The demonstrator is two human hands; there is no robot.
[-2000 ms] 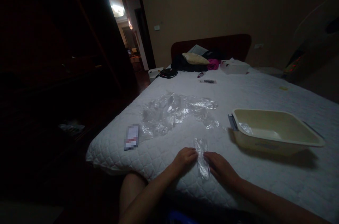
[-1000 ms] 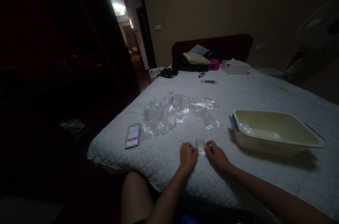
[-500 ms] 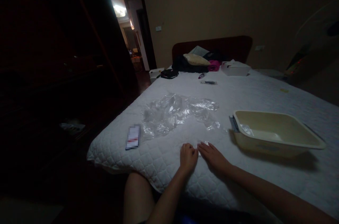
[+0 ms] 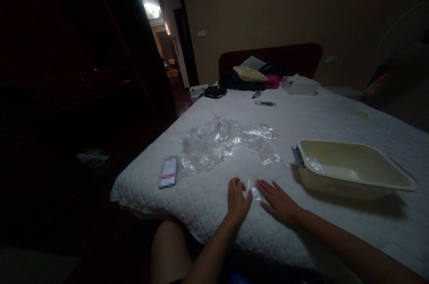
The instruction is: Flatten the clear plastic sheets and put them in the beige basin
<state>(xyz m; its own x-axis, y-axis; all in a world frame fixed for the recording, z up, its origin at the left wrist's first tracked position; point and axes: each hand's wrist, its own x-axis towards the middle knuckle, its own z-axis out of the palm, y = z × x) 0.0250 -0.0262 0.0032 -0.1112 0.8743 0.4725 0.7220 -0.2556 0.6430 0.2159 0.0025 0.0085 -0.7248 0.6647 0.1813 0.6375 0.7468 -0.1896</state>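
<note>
A small clear plastic bag (image 4: pixel 254 190) lies flat on the white quilted bedspread (image 4: pixel 208 205), between my two hands. My left hand (image 4: pixel 238 197) rests at the bag's left side, fingers bent and thumb apart from them. On the other side, my right hand (image 4: pixel 277 201) lies flat with fingers stretched out, its fingertips at the bag's right edge. Beyond my hands spreads a heap of crumpled clear plastic bags (image 4: pixel 214 143). To the right stands a cream plastic bin (image 4: pixel 345 185) with grey handles and a bit of clear plastic inside.
A phone (image 4: pixel 168 172) lies at the bed's left edge. Farther back are a packaged slim item (image 4: pixel 265 103), a black bag (image 4: pixel 215 92), a white box (image 4: pixel 300 86) and piled clothes (image 4: pixel 241 79) before the headboard (image 4: pixel 301 53). A yellow piece (image 4: pixel 362 114) lies at the right.
My right hand has shifted right and its fingers have spread, baring more of the small plastic bag. My left thumb has moved apart from its fingers. The view has shifted slightly.
</note>
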